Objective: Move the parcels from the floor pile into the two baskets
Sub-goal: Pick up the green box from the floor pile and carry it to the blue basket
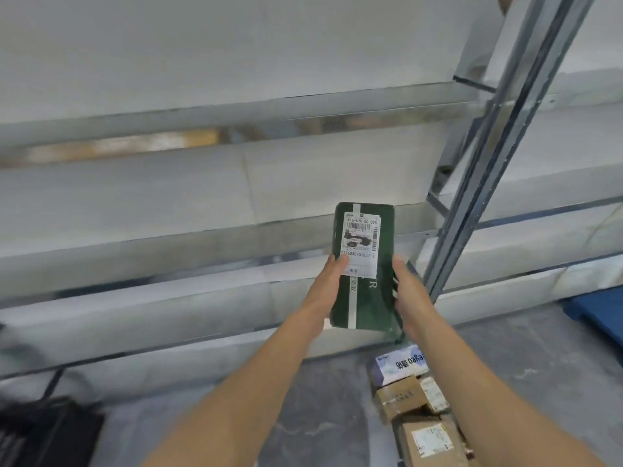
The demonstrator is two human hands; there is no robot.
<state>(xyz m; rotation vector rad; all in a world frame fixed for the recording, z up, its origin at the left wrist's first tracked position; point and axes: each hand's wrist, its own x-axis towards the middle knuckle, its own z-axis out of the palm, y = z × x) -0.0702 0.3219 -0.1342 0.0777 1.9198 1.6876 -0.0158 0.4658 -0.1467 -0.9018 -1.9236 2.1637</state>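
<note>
I hold a dark green parcel (369, 288) with a white shipping label upright in front of me, at chest height before the metal shelves. My left hand (325, 291) grips its left edge, thumb on the label. My right hand (409, 298) grips its right edge, fingers behind it. Below, on the floor at the lower right, lies the parcel pile: a white and purple box (401, 364), a small brown carton (401, 401) and a larger brown carton with a label (428, 439). A dark basket (43, 436) shows at the lower left corner, blurred.
Empty white shelf boards on a grey metal rack (236, 230) fill the view ahead. A slanted metal upright (488, 170) stands to the right of the parcel. A blue object (600, 311) lies on the grey concrete floor at the right edge.
</note>
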